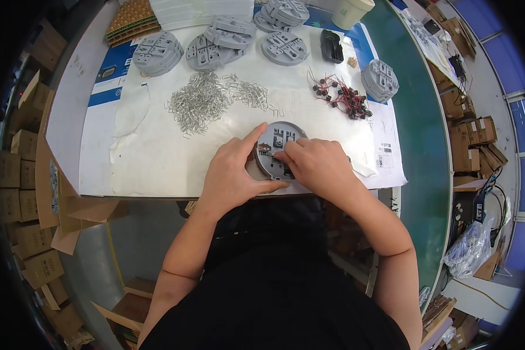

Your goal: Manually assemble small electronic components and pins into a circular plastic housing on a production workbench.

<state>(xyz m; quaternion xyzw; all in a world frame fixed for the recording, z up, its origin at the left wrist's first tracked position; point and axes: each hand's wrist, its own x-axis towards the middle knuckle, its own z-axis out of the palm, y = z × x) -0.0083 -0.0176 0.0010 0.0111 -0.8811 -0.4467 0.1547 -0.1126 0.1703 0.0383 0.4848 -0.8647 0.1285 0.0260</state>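
Close to the table's front edge, a grey round plastic housing [279,136] is tilted so that its inside, with slots and small fittings, faces me. My left hand [232,169] grips it by the left rim, thumb below and index finger above. The fingers of my right hand [318,163] are pressed together inside the housing, right of its middle. They hide whatever lies under their tips. Beyond the housing lie a heap of bent silver metal pins [198,102] and, to the right, a pile of small black round parts with red wires [347,99].
Stacks of similar grey housings [157,53] line the back of the white-covered table [151,169], and another stack [380,80] stands at right. A black tray [332,46] and a pale tub [352,13] are at the back right. Cardboard boxes [44,256] are piled at left.
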